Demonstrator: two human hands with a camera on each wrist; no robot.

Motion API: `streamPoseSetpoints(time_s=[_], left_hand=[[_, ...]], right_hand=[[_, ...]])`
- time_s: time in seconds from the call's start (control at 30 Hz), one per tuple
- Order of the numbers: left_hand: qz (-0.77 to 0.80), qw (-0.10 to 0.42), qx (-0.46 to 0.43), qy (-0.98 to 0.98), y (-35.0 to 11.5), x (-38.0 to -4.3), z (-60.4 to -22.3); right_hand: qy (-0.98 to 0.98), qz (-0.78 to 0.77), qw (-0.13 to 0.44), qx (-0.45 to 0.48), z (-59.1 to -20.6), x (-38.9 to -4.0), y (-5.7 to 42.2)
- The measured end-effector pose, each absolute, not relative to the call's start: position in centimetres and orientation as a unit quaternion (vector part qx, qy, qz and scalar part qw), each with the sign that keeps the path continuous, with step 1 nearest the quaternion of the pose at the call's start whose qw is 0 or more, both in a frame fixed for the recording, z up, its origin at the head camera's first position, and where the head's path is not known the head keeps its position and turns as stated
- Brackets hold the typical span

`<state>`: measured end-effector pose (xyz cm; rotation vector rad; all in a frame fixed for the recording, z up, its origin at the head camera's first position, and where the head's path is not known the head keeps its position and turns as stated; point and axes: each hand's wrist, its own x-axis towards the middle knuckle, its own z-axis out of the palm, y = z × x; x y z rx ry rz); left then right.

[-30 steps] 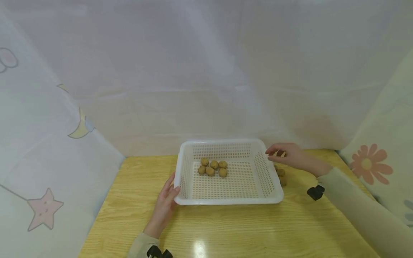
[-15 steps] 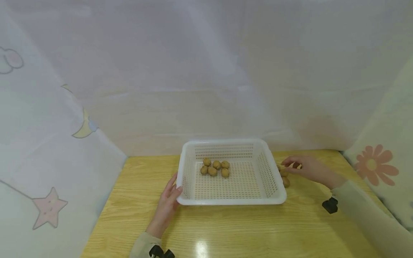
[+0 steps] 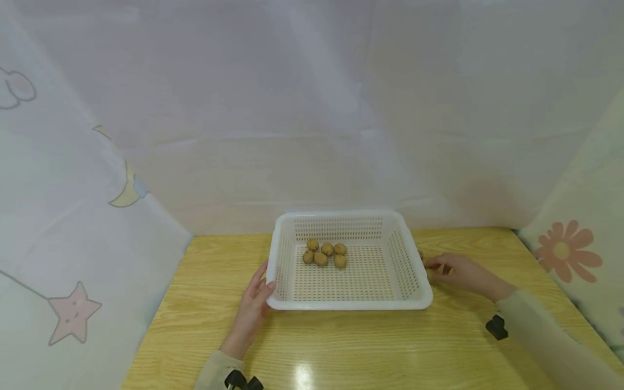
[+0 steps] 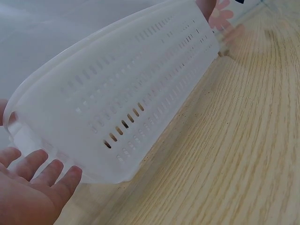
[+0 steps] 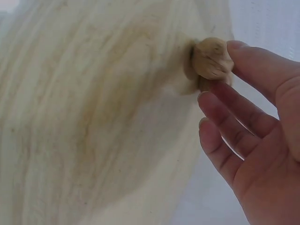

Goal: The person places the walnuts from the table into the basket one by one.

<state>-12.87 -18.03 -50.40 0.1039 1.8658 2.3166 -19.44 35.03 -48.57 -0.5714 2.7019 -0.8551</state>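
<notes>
A white perforated plastic basket (image 3: 348, 305) stands on the table, several walnuts (image 3: 320, 259) grouped toward the left of its floor. My left hand (image 3: 251, 309) holds the basket's left side, with the thumb over the rim and the fingers along the outer wall; the left wrist view shows those fingertips (image 4: 70, 176) against the plastic. Just outside the basket's right wall, my right hand (image 3: 460, 273) pinches a walnut (image 5: 212, 57) between thumb and fingers, low by the table. More walnut surface shows behind and below it, partly covered by the fingers.
The wooden table (image 3: 341, 346) extends in front of the basket and to both sides. A pale cloth backdrop (image 3: 312, 135) rises behind the table, with printed side panels at left and right. Another walnut (image 3: 421, 254) peeks out beside the basket's right wall.
My right hand has moved right and down from the basket's right rim to the walnuts beside it, and now pinches one. My left hand keeps its hold on the basket.
</notes>
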Motion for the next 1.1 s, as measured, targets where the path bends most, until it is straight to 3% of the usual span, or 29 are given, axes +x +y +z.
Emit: streamPoseSetpoints(time_s=[0.5, 1.1], left_hand=[[0.775, 0.086, 0.039, 0.625, -18.0, -12.7, -50.5], [0.777, 0.084, 0.033, 0.623, -18.0, -12.8, -50.2]], right_hand=[[0.925, -0.308, 0.117, -0.191, -50.0, -18.7, 35.2], [0.929, -0.279, 0.033, -0.240, -43.7, -17.6, 35.0]])
